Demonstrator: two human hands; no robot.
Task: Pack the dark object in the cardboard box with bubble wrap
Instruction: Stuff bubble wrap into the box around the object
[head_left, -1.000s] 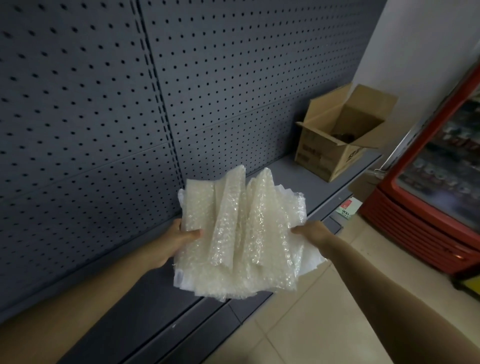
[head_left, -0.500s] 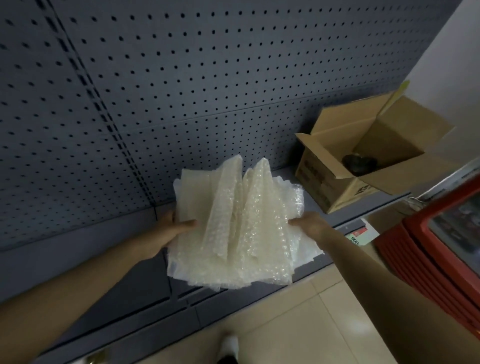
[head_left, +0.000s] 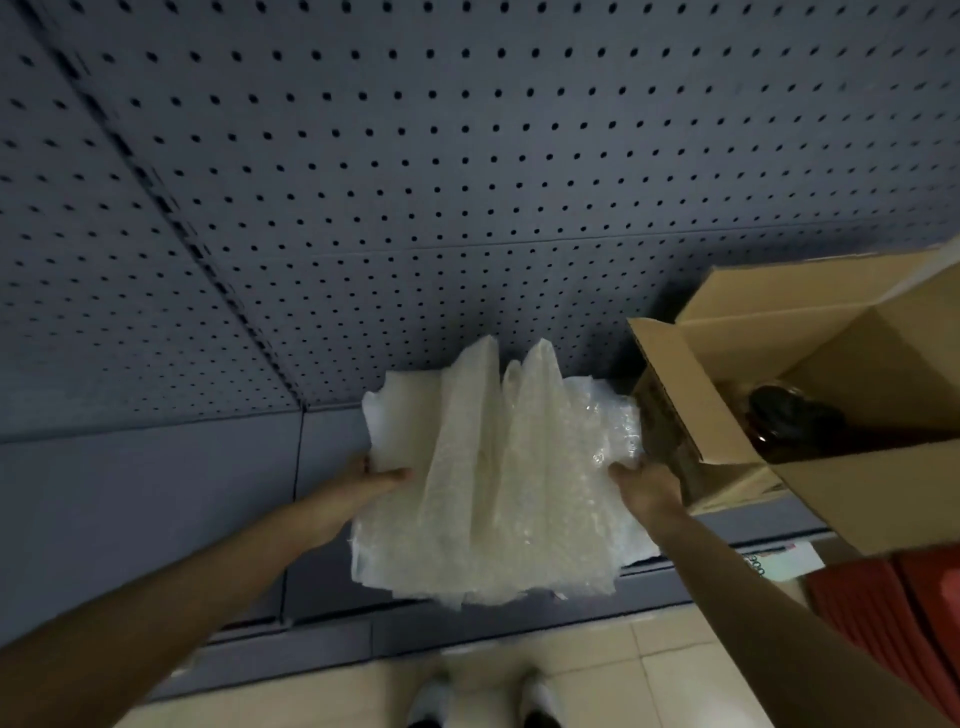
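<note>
Bubble wrap (head_left: 493, 483): one crumpled bundle, your left hand (head_left: 371, 475) gripping its left edge, your right hand (head_left: 647, 486) its right. Box (head_left: 670, 384): open on the shelf (head_left: 156, 493), dark object (head_left: 795, 421) inside; a second ago well apart from the bundle, now just beside it. You look ready to lower the wrap in.

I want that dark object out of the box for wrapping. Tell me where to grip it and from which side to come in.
Come from above, through the open top of the cardboard box: its walls close off the sides. Grip the dark object around its rounded upper part, the only part exposed; the rest is hidden, so its shape lower down cannot be told.
</note>
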